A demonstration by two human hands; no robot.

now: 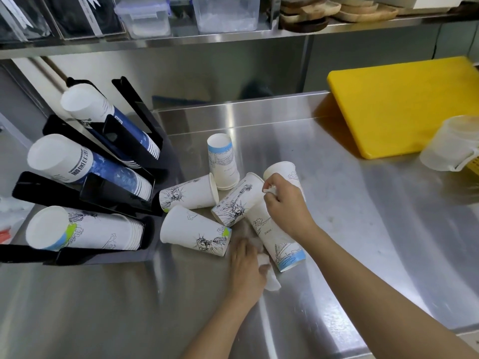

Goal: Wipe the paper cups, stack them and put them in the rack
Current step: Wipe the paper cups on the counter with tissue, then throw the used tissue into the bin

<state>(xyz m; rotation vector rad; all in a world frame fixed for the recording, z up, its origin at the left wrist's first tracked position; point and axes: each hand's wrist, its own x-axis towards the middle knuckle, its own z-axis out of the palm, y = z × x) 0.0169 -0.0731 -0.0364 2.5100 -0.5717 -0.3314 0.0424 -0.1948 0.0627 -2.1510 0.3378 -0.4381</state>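
From the head camera, six loose paper cups lie clustered on the steel counter [363, 229], just right of the black cup rack [124, 200], which already holds three slanted stacks. The right hand [285, 203] is closed around a small tissue wad [269, 190], resting on the blue-banded cup [280, 242]. That cup's long axis runs away from the person, base nearest. The left hand [246, 265] presses a white wiping cloth [269, 278] just beside the cup's base, fingers curled over it. Both hands are close to this cup; the rack lies well to the left.
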